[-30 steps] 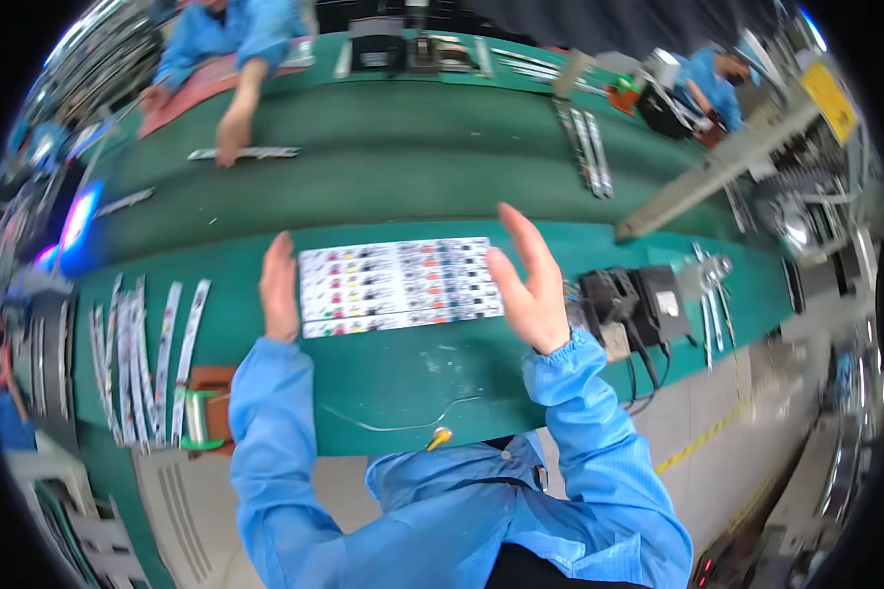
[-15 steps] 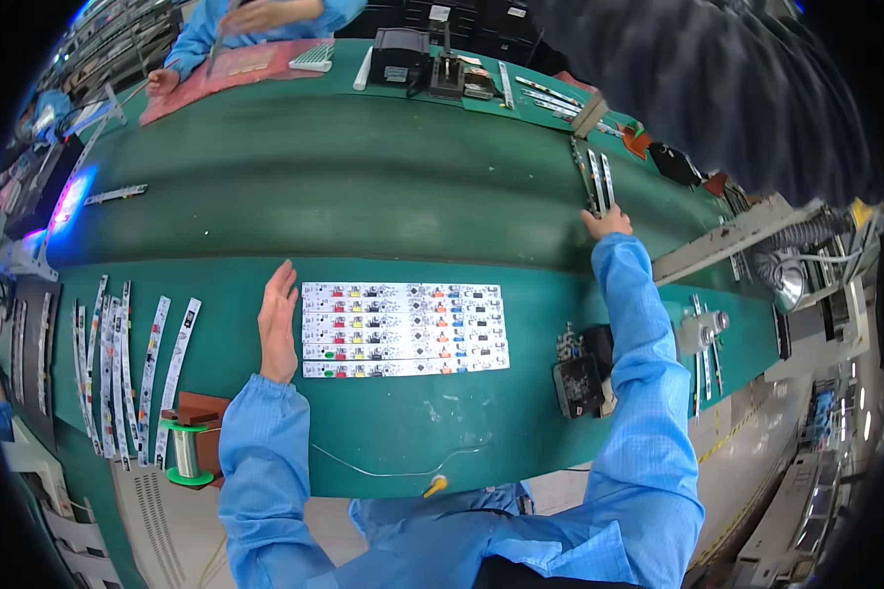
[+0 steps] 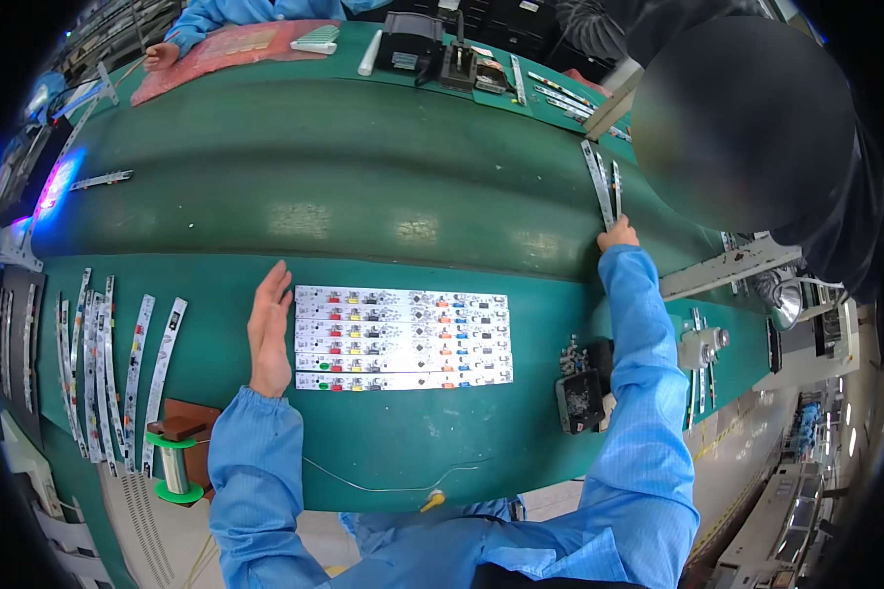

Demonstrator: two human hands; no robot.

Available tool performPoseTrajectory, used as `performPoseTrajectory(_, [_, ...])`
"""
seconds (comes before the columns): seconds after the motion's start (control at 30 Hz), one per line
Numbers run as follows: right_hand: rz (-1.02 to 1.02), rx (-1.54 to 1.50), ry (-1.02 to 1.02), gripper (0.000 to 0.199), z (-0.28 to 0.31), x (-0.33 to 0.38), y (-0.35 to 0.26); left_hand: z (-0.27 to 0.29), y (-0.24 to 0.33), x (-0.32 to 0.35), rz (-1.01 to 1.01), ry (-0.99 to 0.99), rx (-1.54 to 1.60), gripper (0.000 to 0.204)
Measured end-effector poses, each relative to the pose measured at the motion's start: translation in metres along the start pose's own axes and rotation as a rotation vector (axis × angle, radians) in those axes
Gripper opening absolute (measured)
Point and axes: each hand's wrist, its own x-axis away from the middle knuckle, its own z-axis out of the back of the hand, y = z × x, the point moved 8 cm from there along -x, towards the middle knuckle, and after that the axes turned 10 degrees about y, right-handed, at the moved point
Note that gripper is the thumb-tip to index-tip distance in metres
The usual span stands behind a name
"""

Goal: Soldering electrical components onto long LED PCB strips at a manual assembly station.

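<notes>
Several narrow white circuit board strips (image 3: 393, 339) with coloured parts lie side by side on the green bench in front of me. My left hand (image 3: 270, 334) rests at their left end, fingers stretched up and nothing in it. At the right my arm reaches forward, and my right hand (image 3: 618, 234) is closed on the near end of a circuit board strip (image 3: 596, 182) on the dark green belt. Another narrow strip (image 3: 616, 185) stands close beside it; whether my fingers hold that one too is hidden.
More strips (image 3: 98, 363) lie at the left, near a solder wire spool (image 3: 174, 466). A black box-like device (image 3: 581, 401) and a bottle (image 3: 702, 348) stand right. A metal arm (image 3: 732, 267) crosses there. A person's hand (image 3: 161, 55) shows across the belt; a dark blurred shape (image 3: 746, 128) blocks the upper right.
My right hand has closed on a strip, whose far end now leans left. The whole view has shifted slightly. My left hand stays by the boards.
</notes>
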Motion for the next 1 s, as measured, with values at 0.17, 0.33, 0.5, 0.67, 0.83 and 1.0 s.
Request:
performPoseTrajectory(0.17, [-0.012, -0.066, -0.128, 0.065, -0.005, -0.009, 0.019, -0.002, -0.006, 0.003, 0.004, -0.005, 0.017, 0.066])
performPoseTrajectory(0.33, [-0.072, -0.005, 0.034, 0.042, 0.001, -0.003, 0.04, -0.008, -0.005, 0.008, 0.034, -0.014, 0.037, 0.058])
performPoseTrajectory(0.5, [0.077, 0.096, -0.021, 0.037, 0.004, 0.01, 0.017, 0.0, -0.001, 0.014, 0.009, 0.012, 0.015, 0.058])
performPoseTrajectory(0.67, [-0.065, 0.106, 0.029, 0.036, -0.021, -0.002, 0.028, 0.004, -0.003, 0.012, 0.034, 0.037, 0.021, 0.057])
performPoseTrajectory(0.83, [-0.198, 0.064, 0.138, 0.031, -0.074, -0.069, 0.103, -0.006, -0.006, 0.003, 0.033, 0.001, 0.016, 0.058])
performPoseTrajectory(1.0, [0.453, 0.231, -0.169, 0.021, -0.164, -0.109, 0.066, -0.003, -0.01, 0.005, 0.056, 0.063, -0.013, 0.06])
